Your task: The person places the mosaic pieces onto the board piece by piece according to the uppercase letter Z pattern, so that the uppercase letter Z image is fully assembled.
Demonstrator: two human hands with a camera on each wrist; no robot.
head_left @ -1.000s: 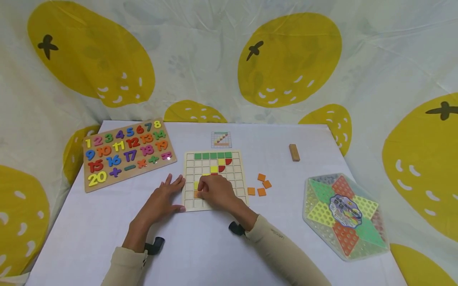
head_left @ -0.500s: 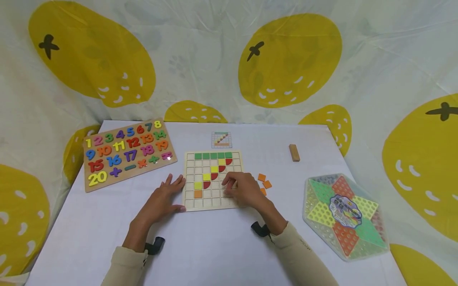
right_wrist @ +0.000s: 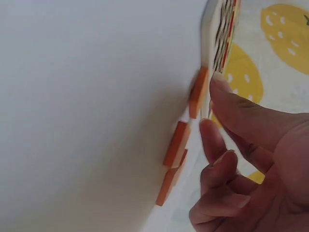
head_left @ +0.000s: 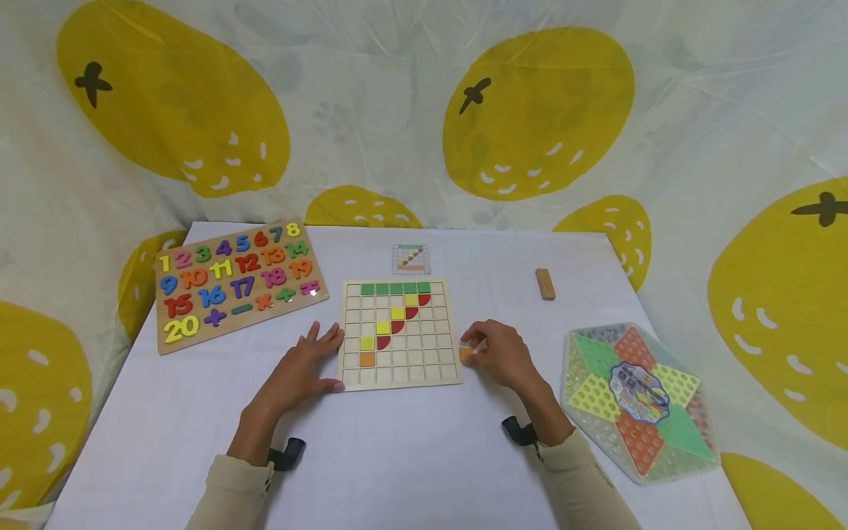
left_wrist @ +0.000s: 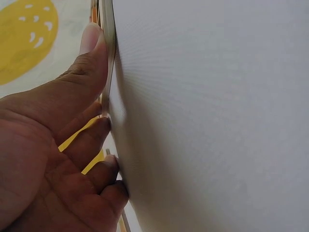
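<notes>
A wooden grid board (head_left: 424, 358) holds a row of green square tiles (head_left: 395, 288). Below them runs a diagonal of yellow squares (head_left: 383, 327) and red quarter-round tiles (head_left: 397, 326), with one orange tile (head_left: 367, 359) at lower left. My left hand (head_left: 301, 374) rests its spread fingers and thumb against the board's left edge. Just off the right edge, my right hand (head_left: 505, 357) has thumb and forefinger apart at a loose orange tile (head_left: 466, 355). More orange tiles (right_wrist: 176, 145) lie beside it in the right wrist view; the hand hides them from the head view.
Behind the board lies a small pattern card (head_left: 411, 260). A number puzzle board (head_left: 241, 309) is at left. A wooden block (head_left: 545, 283) stands toward the back right, and a hexagonal Chinese checkers set (head_left: 639, 401) lies at right.
My right hand has left the orange tile in the board's lower left and moved right, off the board, to the loose orange tiles. The left hand stays put.
</notes>
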